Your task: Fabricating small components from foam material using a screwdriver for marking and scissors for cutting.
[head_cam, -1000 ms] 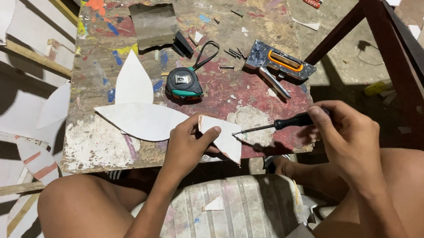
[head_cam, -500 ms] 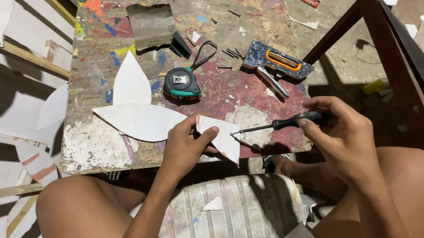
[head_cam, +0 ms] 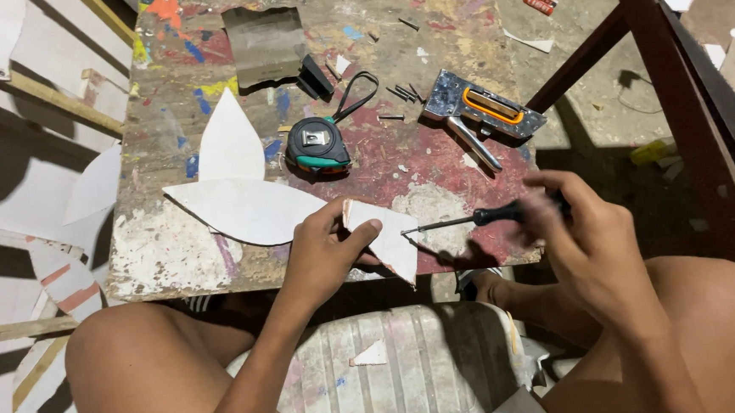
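Screwdriver (head_cam: 479, 218) tip nearer white piece (head_cam: 386, 239) | left hand (head_cam: 324, 256) pinching piece | right hand (head_cam: 586, 236) grip clenched on handle

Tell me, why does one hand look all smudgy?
In the head view the right hand, holding the screwdriver, is smeared by motion blur; the left hand on the white petal piece looks sharp, and dark, hard-edged shadows fall beside the table.

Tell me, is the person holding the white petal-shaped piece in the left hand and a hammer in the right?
Not quite. The head view shows the right hand holding a black-handled screwdriver, not a hammer. The left hand does hold the white petal-shaped piece.
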